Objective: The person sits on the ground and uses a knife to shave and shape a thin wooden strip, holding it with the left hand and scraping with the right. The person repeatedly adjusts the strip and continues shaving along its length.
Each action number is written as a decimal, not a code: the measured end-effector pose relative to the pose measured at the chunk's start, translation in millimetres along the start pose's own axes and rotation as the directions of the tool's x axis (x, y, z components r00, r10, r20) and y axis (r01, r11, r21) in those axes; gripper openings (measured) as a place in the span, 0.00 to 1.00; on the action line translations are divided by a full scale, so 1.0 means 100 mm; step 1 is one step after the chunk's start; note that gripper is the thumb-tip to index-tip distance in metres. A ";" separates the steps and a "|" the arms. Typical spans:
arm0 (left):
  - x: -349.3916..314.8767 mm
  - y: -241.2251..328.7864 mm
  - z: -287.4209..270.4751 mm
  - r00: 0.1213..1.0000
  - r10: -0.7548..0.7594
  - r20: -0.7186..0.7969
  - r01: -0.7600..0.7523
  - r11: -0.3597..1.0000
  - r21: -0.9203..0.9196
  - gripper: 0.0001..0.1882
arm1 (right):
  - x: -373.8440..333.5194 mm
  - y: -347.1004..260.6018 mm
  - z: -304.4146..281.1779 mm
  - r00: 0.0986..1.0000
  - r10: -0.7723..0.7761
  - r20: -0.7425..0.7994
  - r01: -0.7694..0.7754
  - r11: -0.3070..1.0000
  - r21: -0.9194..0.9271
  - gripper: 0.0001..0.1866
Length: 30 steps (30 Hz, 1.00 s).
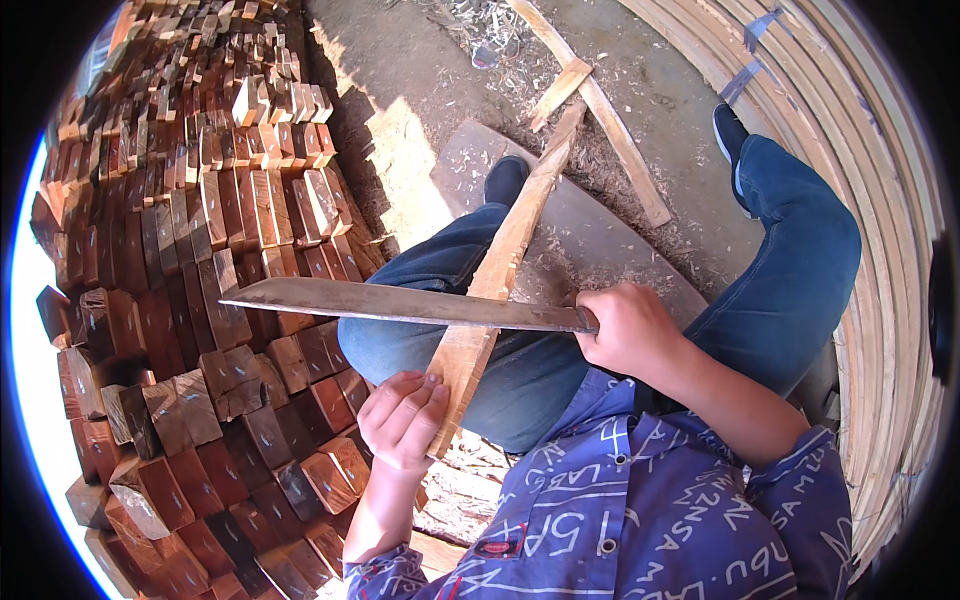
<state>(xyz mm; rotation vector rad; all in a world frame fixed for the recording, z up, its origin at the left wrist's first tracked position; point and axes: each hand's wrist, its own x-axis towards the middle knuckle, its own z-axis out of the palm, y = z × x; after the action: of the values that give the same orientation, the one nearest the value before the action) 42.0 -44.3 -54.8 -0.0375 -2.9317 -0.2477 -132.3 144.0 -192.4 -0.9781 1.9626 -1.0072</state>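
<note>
Seated on a grey board (600, 235), left hand (402, 418) clasping the near end of a wooden slat (500, 265) propped across the thigh – steadied, it seems, for shaving – right hand (625, 328) clenched round a long blade (400, 302) laid crosswise on it.

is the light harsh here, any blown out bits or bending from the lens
Head view: hard sun, with a sharp shadow from the stacked wood blocks on the ground; the left rim is blown out white; fisheye curves the pale slats at right; the long blade and wooden strip are sharp.
</note>
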 end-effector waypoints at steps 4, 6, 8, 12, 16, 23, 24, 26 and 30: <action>0.22 0.04 -0.06 0.994 0.102 0.047 -0.103 0.995 0.003 0.10 | 0.22 0.58 -0.04 0.960 0.275 -0.054 -0.280 0.950 -0.138 0.08; 0.17 0.08 -0.04 0.997 0.057 0.044 -0.056 0.998 -0.020 0.11 | 0.19 0.59 -0.10 0.972 0.234 0.010 -0.226 0.950 -0.216 0.10; 0.17 0.05 -0.04 1.000 0.005 0.030 -0.005 1.000 -0.002 0.11 | 0.16 0.42 -0.12 0.975 0.219 0.039 -0.208 0.960 -0.189 0.10; 0.17 0.07 -0.02 0.999 0.032 0.014 -0.032 0.999 0.005 0.12 | 0.06 0.03 -0.12 0.992 0.084 0.091 -0.080 0.996 -0.046 0.09; 0.25 0.04 -0.05 0.998 0.059 0.031 -0.059 0.998 -0.005 0.10 | 0.27 0.33 0.04 0.980 0.195 0.029 -0.190 0.972 -0.137 0.09; -0.08 -0.11 -0.02 0.999 -0.038 0.000 0.038 0.999 -0.009 0.09 | 0.33 0.32 0.03 0.972 0.223 0.066 -0.205 0.956 -0.210 0.10; -0.12 -0.12 -0.01 0.997 -0.072 -0.012 0.072 0.997 -0.012 0.09 | 0.28 0.18 -0.02 0.973 0.214 0.090 -0.200 0.969 -0.144 0.10; -0.09 -0.13 -0.02 0.996 -0.084 -0.006 0.084 0.996 -0.004 0.11 | 0.24 0.04 -0.04 0.987 0.119 0.110 -0.111 0.991 -0.077 0.10; -0.05 -0.21 -0.06 0.999 -0.042 0.022 0.042 0.999 -0.003 0.15 | 0.35 0.21 0.18 0.996 0.094 0.006 -0.093 0.993 -0.067 0.09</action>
<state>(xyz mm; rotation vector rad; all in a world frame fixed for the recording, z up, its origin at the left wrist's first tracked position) 47.4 -66.3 -53.4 0.0208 -2.9559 -0.2600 -139.6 117.2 -226.9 -0.9161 2.0264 -0.8883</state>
